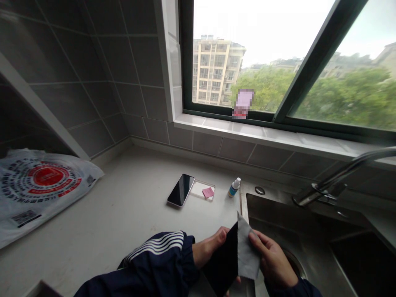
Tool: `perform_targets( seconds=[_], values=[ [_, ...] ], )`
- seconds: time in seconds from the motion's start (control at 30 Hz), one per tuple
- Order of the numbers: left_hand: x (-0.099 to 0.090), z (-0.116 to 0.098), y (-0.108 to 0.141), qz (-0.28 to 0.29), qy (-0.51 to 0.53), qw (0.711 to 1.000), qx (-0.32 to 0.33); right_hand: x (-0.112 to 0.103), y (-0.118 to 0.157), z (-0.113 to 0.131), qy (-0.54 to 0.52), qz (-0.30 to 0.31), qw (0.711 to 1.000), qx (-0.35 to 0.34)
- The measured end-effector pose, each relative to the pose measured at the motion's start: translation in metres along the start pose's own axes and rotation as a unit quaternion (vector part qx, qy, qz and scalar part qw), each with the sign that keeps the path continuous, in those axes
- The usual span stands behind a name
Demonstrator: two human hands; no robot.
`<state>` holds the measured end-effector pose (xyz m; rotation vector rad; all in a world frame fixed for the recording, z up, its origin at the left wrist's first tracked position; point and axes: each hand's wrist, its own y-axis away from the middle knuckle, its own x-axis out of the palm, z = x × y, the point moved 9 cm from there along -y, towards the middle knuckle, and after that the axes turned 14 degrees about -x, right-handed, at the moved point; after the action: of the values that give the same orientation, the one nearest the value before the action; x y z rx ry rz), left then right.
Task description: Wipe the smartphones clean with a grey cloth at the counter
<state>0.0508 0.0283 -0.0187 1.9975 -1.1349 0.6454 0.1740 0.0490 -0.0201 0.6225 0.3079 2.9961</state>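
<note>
The left hand (pixel 208 247) in a navy striped sleeve (pixel 161 258) grips a thin black sheet (pixel 221 264), and the right hand (pixel 274 262) pinches a soft grey cloth (pixel 247 251) against it, above a steel sink (pixel 297 218). Farther off, a black phone (pixel 181 189) lies on the white counter (pixel 123 206).

**Phone, tray and bottle on a pale worktop (pixel 130 218)**
A dark phone (pixel 181 189) lies face up, just touching a clear tray (pixel 199 189) that holds a pink pad (pixel 208 192). A small spray bottle (pixel 234 187) stands just beside the tray, near the rim of a steel sink (pixel 272 210) set into the worktop. Well off to the left lies a white plastic bag (pixel 40 185) printed with red rings.
</note>
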Motion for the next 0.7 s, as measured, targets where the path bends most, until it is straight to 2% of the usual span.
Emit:
perform_targets(
  seconds=[0.13,0.23,0.33,0.47,0.7],
  values=[
    [0.011,-0.014,0.006,0.006,-0.018,0.999,0.05,0.01,0.004,-0.001,-0.01,0.011,1.0,0.018],
    [0.016,-0.029,0.014,-0.027,-0.043,0.995,0.087,0.013,0.006,-0.001,-0.002,0.029,0.999,0.019],
    [0.019,-0.028,0.016,-0.033,-0.039,0.997,0.051,0.013,0.006,-0.002,0.02,0.047,0.999,0.015],
    [0.019,-0.018,0.011,0.001,-0.029,0.999,0.021,0.008,0.006,-0.004,0.046,0.04,0.998,0.005],
    [0.019,-0.018,0.009,-0.002,-0.041,0.998,0.047,-0.002,0.002,0.002,0.102,0.003,0.994,-0.044]
  ],
)
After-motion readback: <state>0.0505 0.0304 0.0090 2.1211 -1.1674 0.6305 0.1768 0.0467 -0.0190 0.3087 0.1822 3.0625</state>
